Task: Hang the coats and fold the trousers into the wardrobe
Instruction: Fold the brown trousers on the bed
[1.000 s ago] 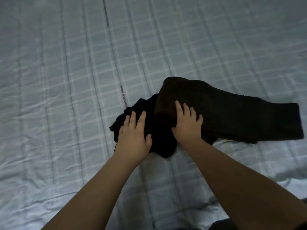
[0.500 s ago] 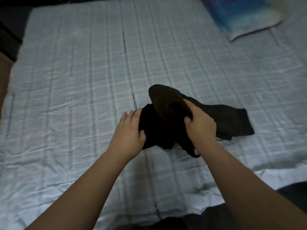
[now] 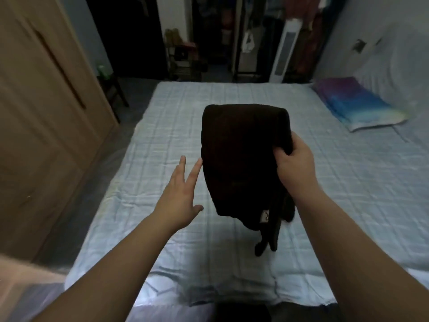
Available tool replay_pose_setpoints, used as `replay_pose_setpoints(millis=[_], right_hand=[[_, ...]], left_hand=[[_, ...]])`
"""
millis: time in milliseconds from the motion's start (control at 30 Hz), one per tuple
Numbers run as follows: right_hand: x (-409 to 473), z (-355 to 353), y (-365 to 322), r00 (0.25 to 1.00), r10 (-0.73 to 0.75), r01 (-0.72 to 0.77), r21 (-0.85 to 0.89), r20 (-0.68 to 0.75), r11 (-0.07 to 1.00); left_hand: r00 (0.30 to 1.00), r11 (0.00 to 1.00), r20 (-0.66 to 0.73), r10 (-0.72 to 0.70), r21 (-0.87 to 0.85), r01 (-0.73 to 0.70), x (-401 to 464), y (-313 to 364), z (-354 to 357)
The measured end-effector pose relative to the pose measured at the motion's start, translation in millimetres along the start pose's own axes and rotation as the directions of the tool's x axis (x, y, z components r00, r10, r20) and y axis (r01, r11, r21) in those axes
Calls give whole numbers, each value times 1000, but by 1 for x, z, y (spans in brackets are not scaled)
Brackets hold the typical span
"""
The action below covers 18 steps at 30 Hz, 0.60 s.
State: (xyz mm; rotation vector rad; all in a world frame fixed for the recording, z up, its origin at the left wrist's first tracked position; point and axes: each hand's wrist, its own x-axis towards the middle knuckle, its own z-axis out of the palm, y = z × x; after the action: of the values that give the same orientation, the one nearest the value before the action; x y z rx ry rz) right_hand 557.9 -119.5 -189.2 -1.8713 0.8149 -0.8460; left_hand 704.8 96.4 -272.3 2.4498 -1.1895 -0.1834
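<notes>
Above the bed (image 3: 162, 126), right hand (image 3: 296, 168) grips folded black trousers (image 3: 241, 159), left hand (image 3: 180, 196) open beside them; next, likely carrying to the wardrobe (image 3: 41, 117).

1. A bed (image 3: 162, 140) with a pale checked sheet fills the middle of the dim room.
2. A wooden wardrobe (image 3: 41, 108) stands along the left side, its doors closed.
3. A blue and purple pillow (image 3: 357, 105) lies at the far right of the bed.
4. Beyond the bed's far edge stand a dark doorway (image 3: 130, 36), a cluttered rack (image 3: 183, 56) and a white tower fan (image 3: 285, 47).
5. A pale wall (image 3: 371, 29) rises at far right.
</notes>
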Motion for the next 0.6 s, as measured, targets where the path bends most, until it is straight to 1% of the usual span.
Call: replay_pose_setpoints(millis=[100,233,333,433,533,600], right_hand=[[-8,34,-24,996,66,-72,113,59,991],[-5,80,-36,973,186,-214,238,134,947],[4,113,-38,949,248,-300,307,195,903],[20,140,-34,919,276,-359,307,282,881],[45,159,-24,886,305,-416,305,351,857],[64,172,-15,864,316,-438,277,391,855]], left_hand=[[998,999,-45,-37,-29,35,-27,-26,-16],[999,993,-54,0,-115,-6,-47,-51,-16],[991,989,-132,-36,-147,17,-40,-64,-16],[965,976,-247,-88,-217,34,-24,-77,-27],[952,960,-273,-136,-273,59,-1,-88,-45],[947,941,-247,-207,-316,123,19,-91,-61]])
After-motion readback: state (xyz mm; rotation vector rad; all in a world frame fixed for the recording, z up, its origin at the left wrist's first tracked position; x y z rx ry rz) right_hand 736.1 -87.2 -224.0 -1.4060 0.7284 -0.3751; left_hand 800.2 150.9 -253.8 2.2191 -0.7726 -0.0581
